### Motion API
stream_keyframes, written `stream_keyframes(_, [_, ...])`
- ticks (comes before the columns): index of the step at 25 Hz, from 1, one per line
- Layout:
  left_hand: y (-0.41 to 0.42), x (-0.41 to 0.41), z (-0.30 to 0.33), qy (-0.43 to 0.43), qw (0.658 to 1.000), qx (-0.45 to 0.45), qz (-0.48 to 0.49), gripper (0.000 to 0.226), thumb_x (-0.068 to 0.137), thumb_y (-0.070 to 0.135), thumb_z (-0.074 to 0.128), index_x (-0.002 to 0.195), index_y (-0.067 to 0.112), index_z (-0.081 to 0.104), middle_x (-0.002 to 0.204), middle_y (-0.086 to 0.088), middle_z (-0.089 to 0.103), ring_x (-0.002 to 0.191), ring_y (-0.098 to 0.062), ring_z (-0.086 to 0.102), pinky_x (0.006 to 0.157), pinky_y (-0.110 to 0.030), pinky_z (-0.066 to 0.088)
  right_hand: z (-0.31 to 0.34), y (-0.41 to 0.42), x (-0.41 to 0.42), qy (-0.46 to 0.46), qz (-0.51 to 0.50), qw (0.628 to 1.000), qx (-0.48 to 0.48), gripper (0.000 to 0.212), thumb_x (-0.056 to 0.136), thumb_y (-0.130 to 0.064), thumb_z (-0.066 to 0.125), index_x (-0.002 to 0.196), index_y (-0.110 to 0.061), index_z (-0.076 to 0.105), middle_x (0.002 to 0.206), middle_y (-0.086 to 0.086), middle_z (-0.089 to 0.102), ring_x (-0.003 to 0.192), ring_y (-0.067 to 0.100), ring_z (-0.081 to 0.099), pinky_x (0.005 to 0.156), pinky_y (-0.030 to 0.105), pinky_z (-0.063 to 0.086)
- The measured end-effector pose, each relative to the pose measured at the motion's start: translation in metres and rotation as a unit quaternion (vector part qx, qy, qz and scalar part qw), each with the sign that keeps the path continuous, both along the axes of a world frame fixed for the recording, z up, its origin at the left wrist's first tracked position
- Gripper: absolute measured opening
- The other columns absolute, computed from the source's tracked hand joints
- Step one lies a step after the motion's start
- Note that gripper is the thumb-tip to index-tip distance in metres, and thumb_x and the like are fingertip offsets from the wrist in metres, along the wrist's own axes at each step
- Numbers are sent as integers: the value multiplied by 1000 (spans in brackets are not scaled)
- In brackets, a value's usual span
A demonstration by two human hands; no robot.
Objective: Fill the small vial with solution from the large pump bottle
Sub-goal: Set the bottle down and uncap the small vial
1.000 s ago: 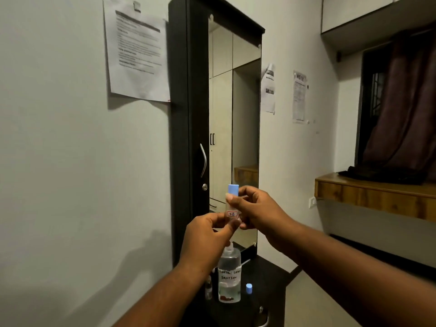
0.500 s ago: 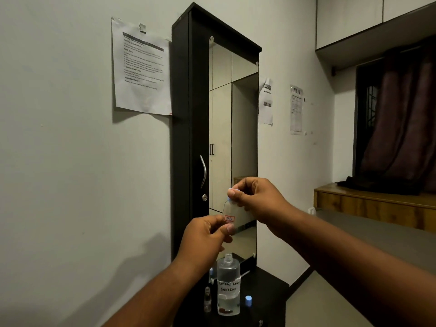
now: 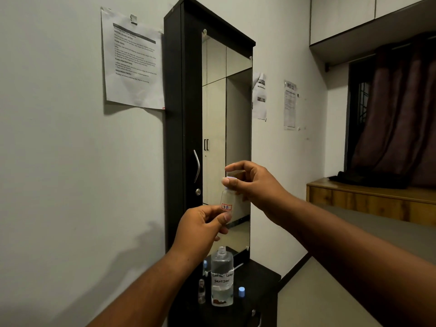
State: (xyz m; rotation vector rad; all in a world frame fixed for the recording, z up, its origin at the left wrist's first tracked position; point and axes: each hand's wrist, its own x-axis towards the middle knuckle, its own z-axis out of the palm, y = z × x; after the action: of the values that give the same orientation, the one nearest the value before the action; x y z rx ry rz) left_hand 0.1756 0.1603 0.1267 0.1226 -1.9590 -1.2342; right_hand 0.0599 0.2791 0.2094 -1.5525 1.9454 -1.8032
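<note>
My left hand (image 3: 200,226) pinches the lower part of a small clear vial (image 3: 227,201) with a red-bordered label reading 17B, held upright in front of the mirror. My right hand (image 3: 253,185) is curled over the vial's top, fingers wrapped round its cap, which is hidden. Below my hands, the large clear solution bottle (image 3: 221,279) with a hand-written label stands uncapped on the dark counter (image 3: 257,291).
A small empty vial (image 3: 201,291) stands left of the large bottle, a blue cap (image 3: 241,291) right of it, another blue-capped vial (image 3: 205,265) behind. A tall dark cabinet with a mirror (image 3: 226,138) stands right behind. A wooden ledge (image 3: 368,197) is at the right.
My right hand moved from beside the vial to over its blue cap, now covering it. The camera view tilted slightly down; the vial stays in my left hand.
</note>
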Motion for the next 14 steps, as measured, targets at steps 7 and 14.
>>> stream_keyframes(7, [-10, 5, -7, -7, 999, 30, -11, 11, 93, 29, 68, 104, 30, 72, 88, 9, 78, 75, -10, 74, 60, -21, 56, -7, -5, 0, 28, -14, 999, 13, 22, 90, -37, 69, 111, -35, 63, 100, -4, 70, 82, 11, 65, 61, 15, 49])
stream_keyframes(14, [-17, -3, -20, -47, 999, 19, -19, 27, 98, 28, 63, 124, 29, 64, 102, 5, 76, 81, -8, 72, 67, -22, 56, -17, -13, -3, 44, 3, 999, 30, 25, 99, -19, 60, 120, -32, 62, 107, -5, 70, 86, 3, 67, 61, 10, 49])
